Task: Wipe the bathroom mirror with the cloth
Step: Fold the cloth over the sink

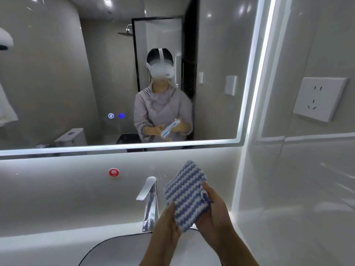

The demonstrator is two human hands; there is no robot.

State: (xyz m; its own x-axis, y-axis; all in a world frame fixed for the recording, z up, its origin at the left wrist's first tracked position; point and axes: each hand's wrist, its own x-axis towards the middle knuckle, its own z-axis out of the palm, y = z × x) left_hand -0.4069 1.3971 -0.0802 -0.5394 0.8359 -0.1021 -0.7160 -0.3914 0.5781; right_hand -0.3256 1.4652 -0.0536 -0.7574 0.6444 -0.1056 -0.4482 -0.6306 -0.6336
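A blue and white striped cloth [186, 194] is held folded between both hands, low in the middle, above the basin. My left hand [167, 225] grips its lower left edge. My right hand [215, 212] holds its right side, thumb on top. The large mirror [57, 83], rimmed with a lit strip, fills the wall above and is apart from the cloth. It reflects a person with a headset holding the cloth.
A chrome tap [148, 200] stands just left of the cloth. The white basin [119, 250] with a dark rim lies below. A red round sticker [113, 172] is on the wall under the mirror. A white wall socket [319, 98] sits on the right wall.
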